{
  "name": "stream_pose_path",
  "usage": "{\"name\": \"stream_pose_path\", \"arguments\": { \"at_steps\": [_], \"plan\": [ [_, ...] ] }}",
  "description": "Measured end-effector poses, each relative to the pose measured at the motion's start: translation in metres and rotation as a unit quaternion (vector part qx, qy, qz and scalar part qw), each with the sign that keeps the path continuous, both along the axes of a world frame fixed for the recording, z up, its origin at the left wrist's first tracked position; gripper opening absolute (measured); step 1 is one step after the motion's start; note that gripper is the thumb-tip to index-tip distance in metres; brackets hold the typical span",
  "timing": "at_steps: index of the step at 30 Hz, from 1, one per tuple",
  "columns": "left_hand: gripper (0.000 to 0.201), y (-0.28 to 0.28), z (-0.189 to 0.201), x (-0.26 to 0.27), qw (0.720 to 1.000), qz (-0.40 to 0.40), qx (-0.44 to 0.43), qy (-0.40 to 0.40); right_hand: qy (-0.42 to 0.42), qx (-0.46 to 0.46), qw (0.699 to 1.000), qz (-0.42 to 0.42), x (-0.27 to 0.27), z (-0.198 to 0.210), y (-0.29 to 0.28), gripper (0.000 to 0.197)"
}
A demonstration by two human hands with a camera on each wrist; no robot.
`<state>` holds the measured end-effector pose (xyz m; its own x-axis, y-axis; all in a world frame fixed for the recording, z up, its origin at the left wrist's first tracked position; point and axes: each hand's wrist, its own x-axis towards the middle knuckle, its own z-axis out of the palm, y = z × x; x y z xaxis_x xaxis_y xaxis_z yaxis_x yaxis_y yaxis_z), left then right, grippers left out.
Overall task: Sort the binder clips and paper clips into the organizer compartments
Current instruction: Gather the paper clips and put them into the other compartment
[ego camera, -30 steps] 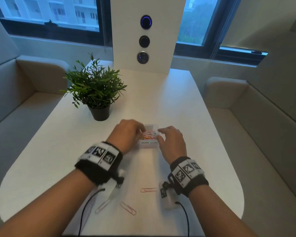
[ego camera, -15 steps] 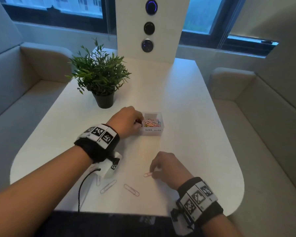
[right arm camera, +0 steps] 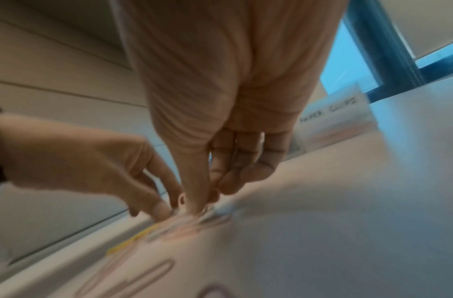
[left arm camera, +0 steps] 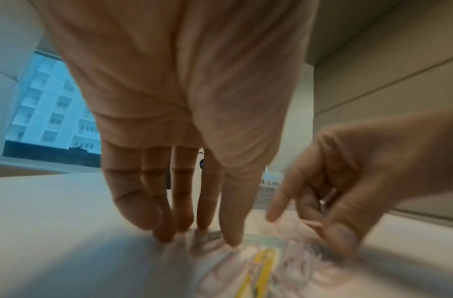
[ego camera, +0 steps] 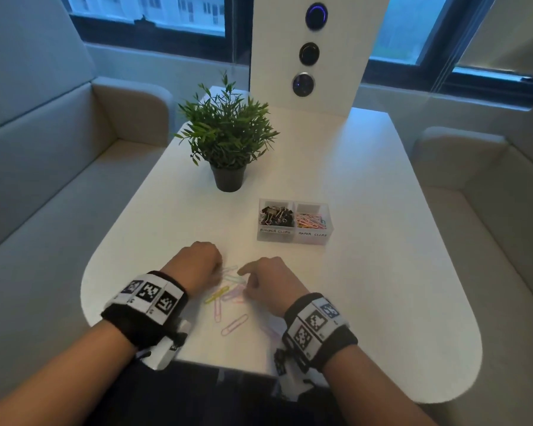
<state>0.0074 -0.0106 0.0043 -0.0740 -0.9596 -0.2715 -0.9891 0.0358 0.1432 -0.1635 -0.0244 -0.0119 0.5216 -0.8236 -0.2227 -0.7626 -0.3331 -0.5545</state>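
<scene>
A clear two-part organizer [ego camera: 293,238] stands mid-table, with black binder clips [ego camera: 276,215] in its left compartment and coloured paper clips [ego camera: 311,221] in its right one. A loose pile of paper clips [ego camera: 228,289], one of them yellow [left arm camera: 263,268], lies near the front edge. My left hand [ego camera: 220,270] reaches down with fairly straight fingers [left arm camera: 184,217], their tips touching the table at the pile. My right hand [ego camera: 243,278] is just right of it, thumb and fingers [right arm camera: 230,181] pinched together on a pale paper clip at the pile. Both wrist views are blurred.
A potted plant [ego camera: 226,133] stands behind and left of the organizer. A white panel with round buttons [ego camera: 311,50] rises at the table's far end. Two more paper clips [ego camera: 234,324] lie close to the rounded front edge. Padded benches flank the table.
Both hands have come back from the organizer to the pile near the front edge, the right one first. The head view has tilted, so the whole organizer shows.
</scene>
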Motion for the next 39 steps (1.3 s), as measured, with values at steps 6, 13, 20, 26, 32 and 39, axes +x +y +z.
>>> {"name": "stream_pose_path", "arguments": {
  "at_steps": [6,13,20,26,32,39],
  "plan": [
    [0.011,-0.004,-0.011,-0.003,0.999,0.025,-0.011,0.031,0.021,-0.021,0.999,-0.028,0.007,-0.008,0.000,0.020],
    [0.009,-0.004,-0.011,0.000,0.997,0.031,-0.008,0.071,0.002,-0.040,0.997,-0.059,-0.009,-0.006,0.000,0.006],
    [0.020,-0.011,-0.008,-0.006,0.996,0.027,-0.013,0.081,0.016,-0.053,0.995,-0.084,-0.041,-0.007,-0.001,0.018],
    [0.024,-0.015,0.017,-0.025,0.990,0.020,-0.059,0.129,0.079,-0.080,0.993,-0.047,-0.073,-0.003,-0.007,0.027],
    [0.015,-0.069,0.064,-0.081,0.970,-0.021,-0.176,0.165,0.070,-0.100,0.991,-0.046,-0.092,-0.009,-0.002,0.032],
    [0.025,-0.116,0.056,-0.134,0.994,-0.036,-0.089,0.054,0.083,-0.084,0.992,-0.038,-0.092,-0.007,0.008,0.025]
  ]
}}
